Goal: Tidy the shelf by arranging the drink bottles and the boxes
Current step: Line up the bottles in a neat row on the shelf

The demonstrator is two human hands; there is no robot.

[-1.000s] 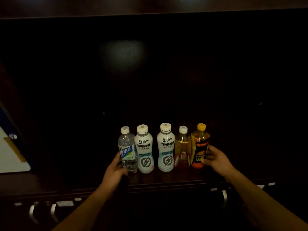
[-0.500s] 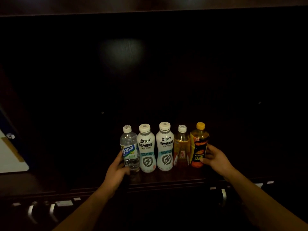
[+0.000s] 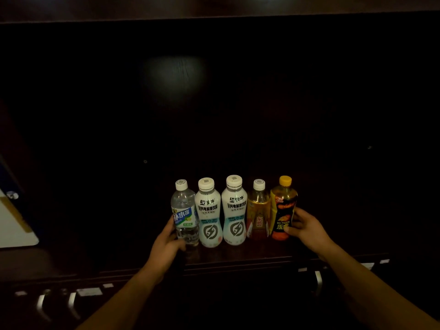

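Note:
Several drink bottles stand upright in a tight row near the front of a dark wooden shelf [image 3: 238, 254]. From the left: a clear water bottle [image 3: 184, 214] with a blue label, two white electrolyte bottles [image 3: 209, 213] [image 3: 235, 210], a golden tea bottle [image 3: 258, 210], and an orange-capped bottle [image 3: 283, 208] with a black label. My left hand [image 3: 166, 248] wraps the lower left side of the water bottle. My right hand [image 3: 307, 228] grips the right side of the orange-capped bottle. No boxes are visible.
The shelf's back and sides are very dark. A white board with a blue edge [image 3: 14, 225] leans at the far left. Below the shelf's front edge run drawer fronts with metal handles [image 3: 41, 303] [image 3: 317, 281] and small white labels.
The water bottle and the left white bottle have shifted right, closing the gaps in the row. Both hands stay on the end bottles.

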